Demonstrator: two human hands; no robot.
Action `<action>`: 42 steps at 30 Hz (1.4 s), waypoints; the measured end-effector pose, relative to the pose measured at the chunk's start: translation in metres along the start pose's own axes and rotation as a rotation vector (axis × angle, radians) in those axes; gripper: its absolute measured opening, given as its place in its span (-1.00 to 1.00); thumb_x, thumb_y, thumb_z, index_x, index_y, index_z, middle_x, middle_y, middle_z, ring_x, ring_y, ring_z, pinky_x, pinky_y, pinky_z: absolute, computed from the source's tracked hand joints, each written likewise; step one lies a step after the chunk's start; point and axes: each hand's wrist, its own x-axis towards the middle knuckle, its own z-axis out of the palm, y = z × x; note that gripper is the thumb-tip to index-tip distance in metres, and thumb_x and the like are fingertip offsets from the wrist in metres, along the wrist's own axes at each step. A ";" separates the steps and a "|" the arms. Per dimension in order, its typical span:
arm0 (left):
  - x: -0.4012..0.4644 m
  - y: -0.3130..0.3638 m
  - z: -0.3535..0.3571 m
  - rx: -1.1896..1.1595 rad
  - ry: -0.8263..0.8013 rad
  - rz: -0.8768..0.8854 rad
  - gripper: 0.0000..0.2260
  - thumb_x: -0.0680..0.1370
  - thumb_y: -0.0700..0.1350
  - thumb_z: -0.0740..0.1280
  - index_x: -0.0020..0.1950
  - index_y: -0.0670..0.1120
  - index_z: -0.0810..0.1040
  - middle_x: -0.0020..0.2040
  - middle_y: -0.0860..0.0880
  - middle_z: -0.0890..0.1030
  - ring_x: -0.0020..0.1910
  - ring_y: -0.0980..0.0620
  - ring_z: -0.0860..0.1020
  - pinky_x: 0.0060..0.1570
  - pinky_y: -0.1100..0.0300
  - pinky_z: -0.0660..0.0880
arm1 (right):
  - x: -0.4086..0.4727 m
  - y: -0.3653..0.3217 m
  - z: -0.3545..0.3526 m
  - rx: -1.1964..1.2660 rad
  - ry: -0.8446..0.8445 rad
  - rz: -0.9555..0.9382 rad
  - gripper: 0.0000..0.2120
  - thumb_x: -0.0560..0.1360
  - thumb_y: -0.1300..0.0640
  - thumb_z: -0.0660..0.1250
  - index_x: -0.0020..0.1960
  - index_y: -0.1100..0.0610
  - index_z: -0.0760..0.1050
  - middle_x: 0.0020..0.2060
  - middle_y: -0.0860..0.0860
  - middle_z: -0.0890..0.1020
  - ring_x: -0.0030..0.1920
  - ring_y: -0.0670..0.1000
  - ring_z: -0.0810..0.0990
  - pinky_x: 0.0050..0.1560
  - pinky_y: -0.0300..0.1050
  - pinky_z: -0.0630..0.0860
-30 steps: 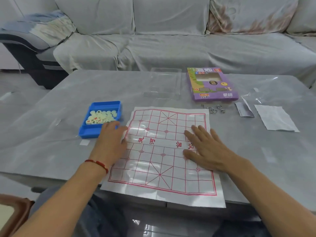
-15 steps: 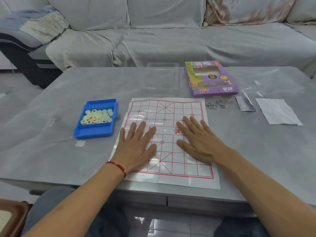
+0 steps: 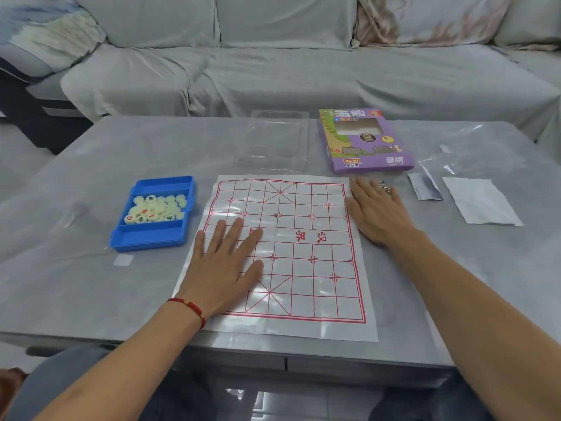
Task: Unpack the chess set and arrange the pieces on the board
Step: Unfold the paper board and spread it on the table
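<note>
A white paper chess board (image 3: 303, 247) with a red grid lies flat on the grey table. My left hand (image 3: 226, 265) presses flat on its left half, fingers straight and spread. My right hand (image 3: 375, 211) lies flat at the board's right edge, mostly on the table. Left of the board stands a blue plastic tray (image 3: 151, 238) with several cream round chess pieces (image 3: 154, 209) heaped in its middle compartment. No pieces stand on the board.
The purple chess box (image 3: 365, 141) and a clear plastic lid (image 3: 273, 141) lie behind the board. Small metal rings (image 3: 384, 185), a torn wrapper (image 3: 425, 188), a white paper sheet (image 3: 479, 200) and clear film are at right. A grey sofa (image 3: 288, 62) runs behind the table.
My right hand slid rightward off the board's middle to its right edge. My left hand stayed flat on the board's left half. The view tilted down a little.
</note>
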 end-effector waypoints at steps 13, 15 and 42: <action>-0.001 0.001 0.000 0.003 -0.010 0.008 -0.27 0.40 0.43 -0.44 0.56 0.28 -0.35 0.59 0.06 -0.39 0.56 -0.07 -0.40 0.51 -0.23 -0.31 | -0.007 0.016 -0.001 -0.016 -0.055 0.150 -0.38 0.66 -0.19 -0.16 0.64 0.09 -0.06 0.63 0.00 0.01 0.62 0.05 -0.06 0.58 0.19 -0.04; -0.001 0.002 0.001 0.005 -0.008 0.011 -0.28 0.39 0.43 -0.45 0.55 0.28 -0.36 0.59 0.06 -0.39 0.56 -0.07 -0.40 0.51 -0.23 -0.32 | -0.008 0.017 0.000 -0.007 -0.075 0.133 -0.37 0.66 -0.21 -0.17 0.64 0.06 -0.11 0.64 -0.02 -0.03 0.63 0.04 -0.10 0.58 0.21 -0.07; -0.010 0.010 -0.002 0.000 -0.013 0.002 -0.31 0.52 0.40 -0.30 0.60 0.18 -0.33 0.61 -0.03 -0.34 0.58 -0.09 -0.35 0.52 -0.23 -0.30 | -0.066 -0.084 0.012 -0.002 -0.152 -0.186 -0.28 0.59 -0.37 -0.20 0.63 -0.06 -0.27 0.61 -0.02 -0.26 0.60 0.04 -0.32 0.59 0.13 -0.25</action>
